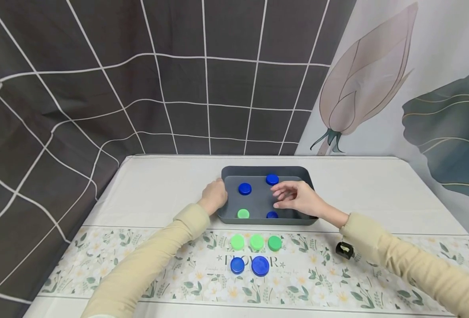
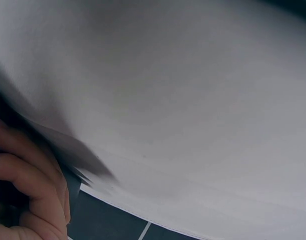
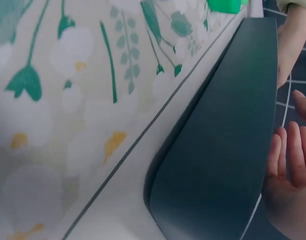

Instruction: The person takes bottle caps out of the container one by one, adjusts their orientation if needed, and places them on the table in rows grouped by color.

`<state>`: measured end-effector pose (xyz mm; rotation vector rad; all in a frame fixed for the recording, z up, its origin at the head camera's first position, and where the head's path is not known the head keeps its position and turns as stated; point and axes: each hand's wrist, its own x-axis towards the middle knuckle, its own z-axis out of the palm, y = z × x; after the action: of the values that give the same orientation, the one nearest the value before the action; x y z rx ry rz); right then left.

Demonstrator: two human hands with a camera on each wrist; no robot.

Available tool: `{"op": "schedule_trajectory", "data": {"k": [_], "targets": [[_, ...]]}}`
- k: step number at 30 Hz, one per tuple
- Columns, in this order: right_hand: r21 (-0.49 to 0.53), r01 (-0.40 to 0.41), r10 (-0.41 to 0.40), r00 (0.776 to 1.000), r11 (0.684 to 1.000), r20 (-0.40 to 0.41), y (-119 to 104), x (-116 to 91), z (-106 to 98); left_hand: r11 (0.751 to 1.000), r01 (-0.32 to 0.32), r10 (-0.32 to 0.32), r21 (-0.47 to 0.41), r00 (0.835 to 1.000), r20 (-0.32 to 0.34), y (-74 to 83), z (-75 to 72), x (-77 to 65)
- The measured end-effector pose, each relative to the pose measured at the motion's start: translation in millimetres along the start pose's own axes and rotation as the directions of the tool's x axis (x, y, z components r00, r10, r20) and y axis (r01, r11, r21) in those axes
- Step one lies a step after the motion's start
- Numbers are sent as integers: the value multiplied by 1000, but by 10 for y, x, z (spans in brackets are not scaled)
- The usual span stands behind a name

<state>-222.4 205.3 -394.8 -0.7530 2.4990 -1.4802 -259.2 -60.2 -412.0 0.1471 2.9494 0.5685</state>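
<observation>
A dark grey rectangular tray (image 1: 266,221) lies on the table. My left hand (image 1: 214,195) grips its left rim; the left wrist view shows curled fingers (image 2: 28,175). Over the tray's right half hovers my right hand (image 1: 298,196), fingers loosely bent and apart from the thumb, holding nothing visible. Inside the tray are a blue bottle cap (image 1: 245,189) at left, another blue cap (image 1: 272,179) at the back near my right fingertips, a third blue cap (image 1: 272,215) by the front wall, and a light green cap (image 1: 243,213).
In front of the tray lie two light green caps (image 1: 237,242), a darker green cap (image 1: 274,243) and two blue caps (image 1: 260,266) on a flower-printed band of the tablecloth (image 1: 158,269). A dark checked curtain (image 1: 178,88) hangs behind the table. A small black object (image 1: 344,250) shows beside my right sleeve.
</observation>
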Motion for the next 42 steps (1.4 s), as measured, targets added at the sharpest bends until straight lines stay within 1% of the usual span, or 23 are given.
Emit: {"op": "schedule_trajectory", "data": {"k": [7, 11, 14, 18, 22, 27, 31, 38, 42], "targets": [[94, -44, 36, 996, 995, 87, 107, 50, -36, 1000, -6, 6, -8, 1000, -2, -1, -9, -5], [86, -42, 28, 988, 995, 154, 167, 58, -37, 1000, -8, 8, -9, 1000, 4, 2, -15, -8], [66, -33, 18, 976, 997, 216, 194, 68, -36, 1000, -7, 7, -10, 1000, 2, 0, -13, -2], [48, -26, 11, 955, 999, 297, 216, 82, -42, 1000, -7, 7, -12, 1000, -4, -5, -3, 12], [54, -11, -8, 937, 998, 349, 264, 99, -62, 1000, -7, 7, -11, 1000, -1, -5, 1, 15], [53, -3, -18, 917, 999, 398, 331, 109, -79, 1000, 2, -2, -3, 1000, 5, 2, 3, 3], [7, 25, -26, 907, 1000, 419, 364, 116, -70, 1000, 10, -10, 0, 1000, 10, 3, 9, -2], [-22, 57, -41, 889, 998, 457, 344, 136, -42, 1000, 15, -15, 2, 1000, 0, -9, 22, 10], [-33, 61, -39, 887, 998, 460, 337, 137, -26, 1000, 12, -12, 7, 1000, -3, -7, 23, 23]]}}
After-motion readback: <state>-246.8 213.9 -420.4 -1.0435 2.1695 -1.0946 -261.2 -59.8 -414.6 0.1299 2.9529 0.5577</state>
